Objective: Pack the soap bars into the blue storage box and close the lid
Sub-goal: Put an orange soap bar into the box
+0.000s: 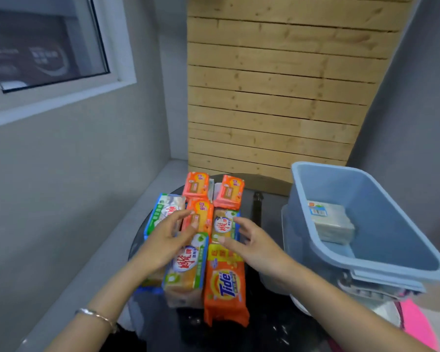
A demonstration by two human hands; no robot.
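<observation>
Several wrapped soap bars lie packed close together on a dark round worktop (269, 334), in rows running away from the person. Nearest sits an orange Tide pack (225, 285), with a green-and-blue wrapped bar (186, 270) touching its left side. Farther back lie an orange bar (201, 215), a white-and-green bar (224, 224) and a blue-edged bar (164, 209) at the left, and at the far end two smaller orange bars (196, 185) sit side by side. The left hand (163, 240) rests over the middle of the pile, fingers spread and thumb reaching onto the orange bar, not clenched around anything. The right hand (252, 242) hovers just right of the white-and-green bar, fingers loosely extended and holding nothing. A thin bracelet (97, 316) circles the left wrist. To the right, the blue storage box (323, 252) stands open and tilted, with one pale wrapped soap pack (332, 222) lying on its floor. A blue lid (389, 282) appears to lie under the box's near edge. Behind everything a wall of pale wooden slats (277, 85) stands.
</observation>
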